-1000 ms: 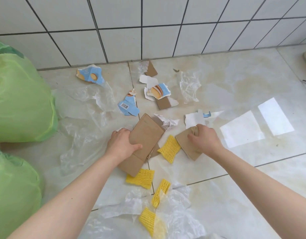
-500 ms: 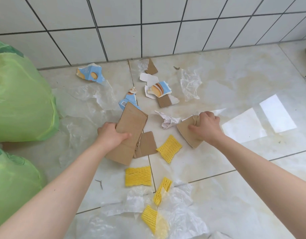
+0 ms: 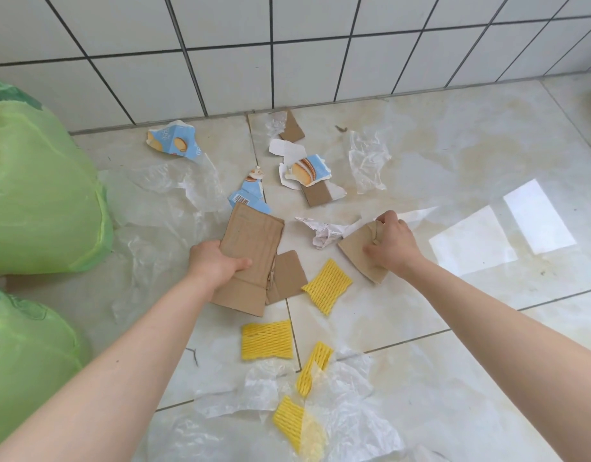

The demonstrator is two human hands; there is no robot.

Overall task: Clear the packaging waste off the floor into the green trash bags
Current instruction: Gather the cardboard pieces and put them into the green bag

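My left hand (image 3: pixel 214 265) grips a large brown cardboard piece (image 3: pixel 250 241), lifted off the floor tiles. A smaller cardboard flap (image 3: pixel 287 278) lies under its right edge. My right hand (image 3: pixel 389 245) holds a smaller cardboard piece (image 3: pixel 357 251) together with white paper. Crumpled white paper (image 3: pixel 324 230) lies between the hands. Several yellow foam nets lie close by, one (image 3: pixel 327 285) between my arms and another (image 3: pixel 267 340) below it. Two green trash bags stand at the left, one (image 3: pixel 37 195) upper and one (image 3: pixel 24 361) lower.
Torn blue printed carton pieces (image 3: pixel 174 141) (image 3: pixel 307 171) and clear plastic film (image 3: pixel 367 161) lie near the white tiled wall (image 3: pixel 287 55). More film (image 3: pixel 160 208) spreads beside the upper bag. Crumpled film (image 3: pixel 340 408) covers the nearest nets.
My left hand has lifted the large cardboard piece up and to the left, uncovering the smaller flap. My right hand has gathered its cardboard and the white paper and moved slightly away from me.
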